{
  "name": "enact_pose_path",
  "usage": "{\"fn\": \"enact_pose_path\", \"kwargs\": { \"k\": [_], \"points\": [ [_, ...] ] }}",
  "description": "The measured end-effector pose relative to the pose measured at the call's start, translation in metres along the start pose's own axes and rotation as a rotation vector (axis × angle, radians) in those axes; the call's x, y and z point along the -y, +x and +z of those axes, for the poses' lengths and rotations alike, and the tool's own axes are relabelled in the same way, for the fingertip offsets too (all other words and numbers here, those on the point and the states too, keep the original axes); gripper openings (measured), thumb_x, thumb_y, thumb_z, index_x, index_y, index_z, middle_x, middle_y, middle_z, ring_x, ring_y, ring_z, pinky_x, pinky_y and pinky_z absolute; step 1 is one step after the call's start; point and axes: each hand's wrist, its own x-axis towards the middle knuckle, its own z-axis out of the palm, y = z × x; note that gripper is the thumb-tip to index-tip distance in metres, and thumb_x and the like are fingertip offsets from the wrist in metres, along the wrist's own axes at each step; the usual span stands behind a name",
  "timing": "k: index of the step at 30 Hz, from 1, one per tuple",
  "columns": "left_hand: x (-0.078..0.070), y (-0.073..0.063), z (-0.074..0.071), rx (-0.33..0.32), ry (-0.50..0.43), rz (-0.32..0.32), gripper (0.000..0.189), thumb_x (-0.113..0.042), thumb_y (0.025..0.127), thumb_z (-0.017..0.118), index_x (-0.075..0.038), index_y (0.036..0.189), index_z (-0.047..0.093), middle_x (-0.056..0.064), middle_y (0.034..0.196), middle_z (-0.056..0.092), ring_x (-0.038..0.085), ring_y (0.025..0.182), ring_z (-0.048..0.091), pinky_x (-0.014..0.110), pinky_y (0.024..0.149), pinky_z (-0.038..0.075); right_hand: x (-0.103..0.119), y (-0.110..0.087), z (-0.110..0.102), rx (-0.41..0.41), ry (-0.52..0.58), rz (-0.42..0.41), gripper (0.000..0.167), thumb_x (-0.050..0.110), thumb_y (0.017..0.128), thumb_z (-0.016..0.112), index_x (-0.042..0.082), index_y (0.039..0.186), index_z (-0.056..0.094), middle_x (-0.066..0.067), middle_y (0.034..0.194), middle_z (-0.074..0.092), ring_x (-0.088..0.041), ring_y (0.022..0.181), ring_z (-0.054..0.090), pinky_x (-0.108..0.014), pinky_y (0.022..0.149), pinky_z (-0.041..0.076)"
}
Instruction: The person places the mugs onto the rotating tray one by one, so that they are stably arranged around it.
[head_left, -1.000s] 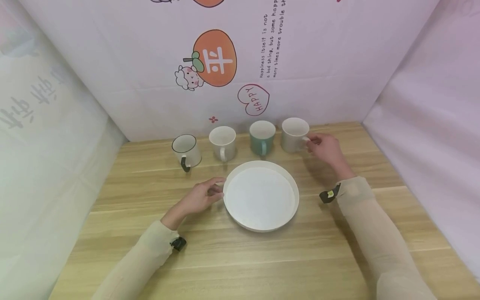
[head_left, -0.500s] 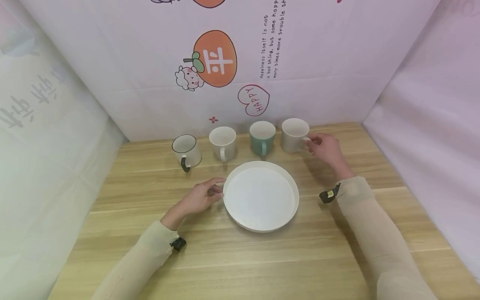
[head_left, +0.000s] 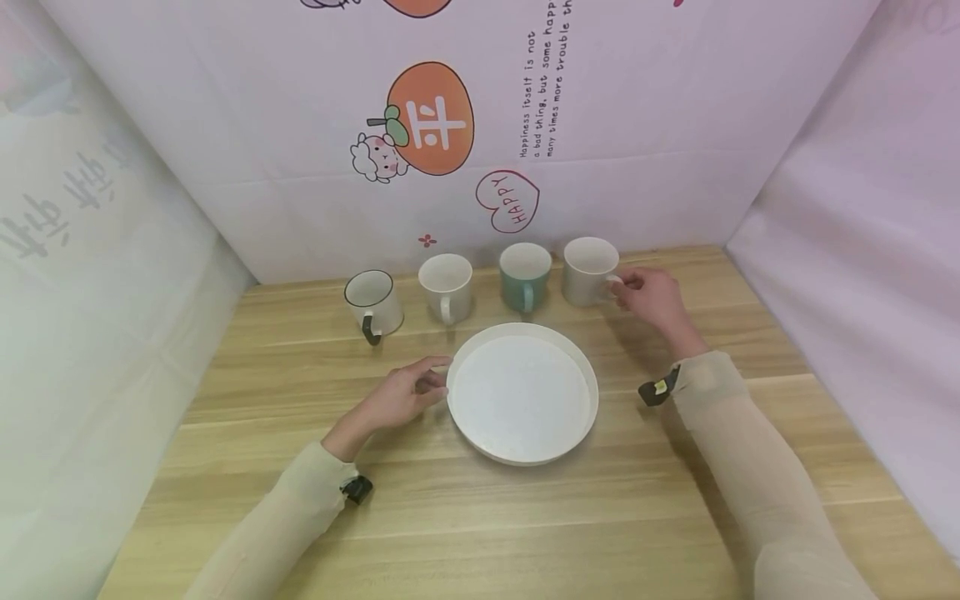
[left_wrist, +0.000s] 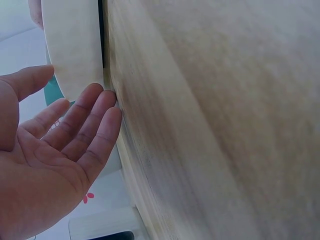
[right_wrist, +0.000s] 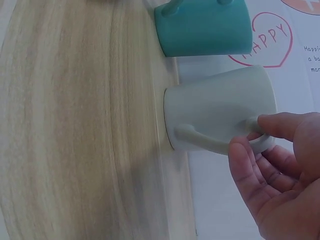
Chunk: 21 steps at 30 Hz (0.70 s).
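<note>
Evidently nothing has shifted: the right hand [head_left: 652,297] pinches the handle [right_wrist: 206,142] of the far right mug [head_left: 585,286], unlifted; the left hand [head_left: 401,397], fingers parted, touches the tray [head_left: 525,392].

Tray [head_left: 522,396] on tbl [head_left: 480,533], 4 mugs [head_left: 459,300] bhnd, in row

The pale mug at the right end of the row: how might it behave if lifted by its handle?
The pale mug is probably stiff and perhaps breakable, judging by its smooth, ceramic-like look. It may tilt when lifted, since the right hand pinches only the handle at one side. Standing upright, it seems unlikely to roll.
</note>
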Motion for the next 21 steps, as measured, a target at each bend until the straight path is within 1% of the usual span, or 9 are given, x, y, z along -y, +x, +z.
{"fn": "enact_pose_path", "kwargs": {
  "k": [2,9,12,18,21],
  "points": [
    [0.0003,-0.0001,-0.0001,0.0,0.004,0.001,0.051,-0.02,0.099,0.063,-0.012,0.146,0.047,0.015,0.118,0.072,0.029,0.111,0.069,0.048,0.098,0.054,-0.0006,0.0003,0.0002,-0.003,-0.007,-0.005,0.034,0.033,0.099,0.058,0.003,0.113,0.068,-0.02,0.101,0.075,-0.026,0.081,0.074,-0.023,0.061,0.05],
    [0.0002,-0.0014,-0.0002,0.0,-0.004,0.0,0.051,-0.02,0.099,0.063,-0.012,0.147,0.047,0.015,0.118,0.072,0.03,0.111,0.069,0.048,0.098,0.054,-0.0033,-0.0006,0.0031,-0.016,-0.015,-0.045,0.029,0.031,0.1,0.059,0.005,0.109,0.069,-0.019,0.098,0.076,-0.014,0.074,0.07,-0.024,0.063,0.05],
    [0.0009,-0.0016,0.0002,0.0,-0.002,0.01,0.051,-0.02,0.099,0.063,-0.012,0.147,0.047,0.015,0.118,0.072,0.03,0.11,0.069,0.048,0.097,0.055,-0.0051,-0.0019,0.0045,-0.017,-0.007,-0.053,0.029,0.031,0.1,0.059,0.005,0.109,0.069,-0.018,0.097,0.075,-0.014,0.074,0.07,-0.024,0.064,0.05],
    [0.0029,-0.0004,0.001,-0.002,0.003,0.021,0.05,-0.02,0.099,0.063,-0.012,0.146,0.048,0.016,0.116,0.073,0.03,0.108,0.07,0.047,0.097,0.055,-0.0085,-0.0047,0.0056,-0.036,-0.004,-0.065,0.028,0.032,0.1,0.06,0.007,0.109,0.069,-0.017,0.095,0.076,-0.021,0.079,0.072,-0.026,0.07,0.049],
    [0.0028,0.0001,0.0009,0.001,0.002,0.024,0.051,-0.02,0.099,0.063,-0.012,0.146,0.047,0.016,0.116,0.072,0.03,0.108,0.07,0.047,0.097,0.055,-0.01,-0.006,0.0059,-0.053,0.011,-0.071,0.027,0.031,0.1,0.061,0.007,0.109,0.07,-0.017,0.095,0.076,-0.017,0.077,0.071,-0.026,0.072,0.05]
  ]
}}
